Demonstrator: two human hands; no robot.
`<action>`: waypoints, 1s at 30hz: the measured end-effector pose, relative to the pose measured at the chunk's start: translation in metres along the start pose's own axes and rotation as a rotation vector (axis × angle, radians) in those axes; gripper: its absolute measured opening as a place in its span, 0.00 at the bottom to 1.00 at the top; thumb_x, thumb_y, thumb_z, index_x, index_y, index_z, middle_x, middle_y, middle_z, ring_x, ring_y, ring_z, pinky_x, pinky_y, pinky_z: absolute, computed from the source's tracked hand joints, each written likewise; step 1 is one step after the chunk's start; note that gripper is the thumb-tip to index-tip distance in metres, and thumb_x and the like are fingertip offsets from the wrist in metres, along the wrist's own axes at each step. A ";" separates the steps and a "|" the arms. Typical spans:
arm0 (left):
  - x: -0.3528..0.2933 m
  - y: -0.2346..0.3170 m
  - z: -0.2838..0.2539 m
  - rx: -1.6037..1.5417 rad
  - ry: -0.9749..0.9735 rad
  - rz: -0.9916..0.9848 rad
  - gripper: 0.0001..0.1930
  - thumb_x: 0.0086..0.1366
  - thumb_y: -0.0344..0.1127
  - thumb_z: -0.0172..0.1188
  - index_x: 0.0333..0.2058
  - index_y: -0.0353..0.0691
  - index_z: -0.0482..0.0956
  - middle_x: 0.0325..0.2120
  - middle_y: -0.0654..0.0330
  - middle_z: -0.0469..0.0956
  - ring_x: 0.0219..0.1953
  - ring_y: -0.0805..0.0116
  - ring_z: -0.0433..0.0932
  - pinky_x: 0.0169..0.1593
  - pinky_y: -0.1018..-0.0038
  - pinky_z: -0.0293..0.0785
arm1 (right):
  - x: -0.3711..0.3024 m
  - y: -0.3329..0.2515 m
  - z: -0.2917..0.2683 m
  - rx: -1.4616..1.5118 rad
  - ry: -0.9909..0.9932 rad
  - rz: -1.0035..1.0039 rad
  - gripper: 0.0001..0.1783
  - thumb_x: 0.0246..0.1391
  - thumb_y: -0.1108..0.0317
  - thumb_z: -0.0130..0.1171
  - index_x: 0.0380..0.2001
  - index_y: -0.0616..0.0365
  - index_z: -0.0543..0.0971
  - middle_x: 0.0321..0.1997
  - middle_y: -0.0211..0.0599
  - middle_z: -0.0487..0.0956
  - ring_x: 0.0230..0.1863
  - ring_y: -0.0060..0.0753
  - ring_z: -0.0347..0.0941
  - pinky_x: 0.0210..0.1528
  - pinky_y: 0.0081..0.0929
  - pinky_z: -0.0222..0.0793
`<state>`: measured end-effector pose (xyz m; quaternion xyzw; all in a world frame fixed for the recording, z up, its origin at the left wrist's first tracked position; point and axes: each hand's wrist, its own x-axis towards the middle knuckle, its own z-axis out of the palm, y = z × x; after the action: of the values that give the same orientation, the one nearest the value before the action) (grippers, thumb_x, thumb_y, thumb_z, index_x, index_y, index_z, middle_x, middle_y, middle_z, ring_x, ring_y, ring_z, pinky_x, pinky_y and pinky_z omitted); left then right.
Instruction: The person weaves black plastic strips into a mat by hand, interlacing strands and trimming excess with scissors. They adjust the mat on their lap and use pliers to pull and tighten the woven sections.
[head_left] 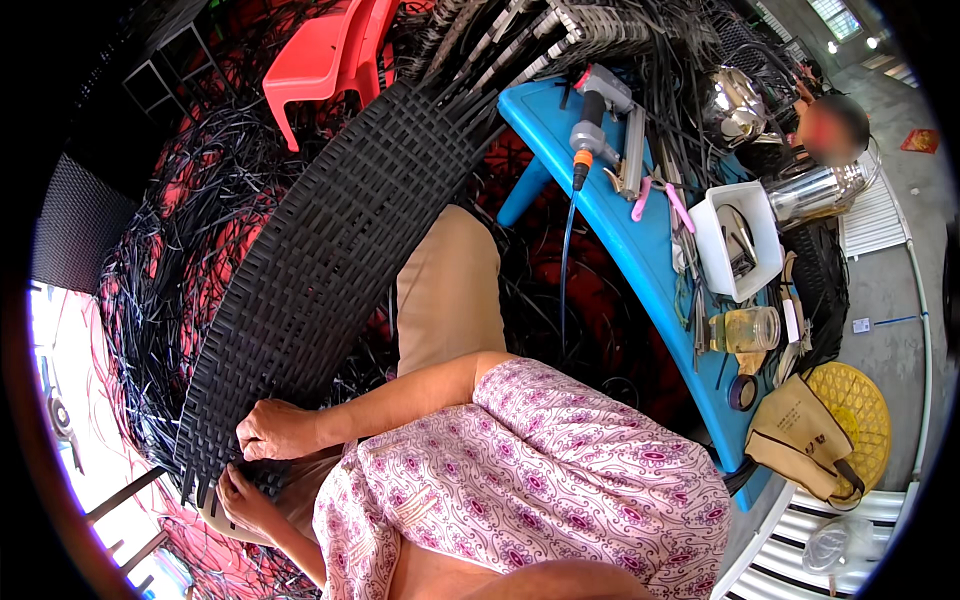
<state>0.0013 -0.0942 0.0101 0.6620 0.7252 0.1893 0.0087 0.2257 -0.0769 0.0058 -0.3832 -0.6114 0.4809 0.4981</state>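
A long panel of black woven plastic strips (330,230) lies slantwise over my lap, its near left end under my hands. My right hand (280,430) is closed, with thumb and fingers pinched together on the weave near that end; whatever is between the fingertips is too small to make out. Just below it, my left hand (248,500) grips the panel's lower edge, fingers bent against the strips. Short loose strip ends stick out at this corner.
On my right, a blue table (640,250) carries a pneumatic stapler (597,110) with a hose, pink-handled scissors (660,200), a white tub (738,240) and a glass jar (750,328). Loose black strips (190,210) cover the floor around a red chair (335,55). Another person (835,130) is at the far right.
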 end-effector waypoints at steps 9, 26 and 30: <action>0.002 -0.002 0.000 -0.035 -0.027 -0.019 0.20 0.74 0.44 0.53 0.46 0.31 0.84 0.46 0.48 0.84 0.47 0.49 0.82 0.52 0.60 0.75 | 0.000 -0.003 -0.004 0.001 -0.023 -0.008 0.11 0.53 0.64 0.63 0.28 0.62 0.83 0.27 0.47 0.84 0.31 0.49 0.82 0.39 0.40 0.76; 0.004 -0.021 0.009 -0.020 -0.009 -0.017 0.19 0.74 0.44 0.54 0.47 0.32 0.84 0.45 0.49 0.84 0.46 0.50 0.82 0.50 0.60 0.76 | 0.000 0.000 -0.004 0.033 -0.024 -0.018 0.11 0.52 0.63 0.64 0.29 0.61 0.84 0.28 0.48 0.84 0.32 0.50 0.82 0.40 0.40 0.77; -0.002 -0.001 0.008 0.019 0.060 0.007 0.19 0.74 0.43 0.54 0.46 0.33 0.85 0.44 0.50 0.84 0.45 0.50 0.82 0.50 0.60 0.76 | 0.000 -0.002 -0.006 0.024 -0.027 -0.001 0.11 0.52 0.63 0.64 0.29 0.61 0.85 0.28 0.48 0.84 0.32 0.51 0.82 0.41 0.41 0.77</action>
<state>0.0033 -0.0939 0.0018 0.6584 0.7247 0.2021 -0.0199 0.2315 -0.0758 0.0086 -0.3703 -0.6125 0.4931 0.4946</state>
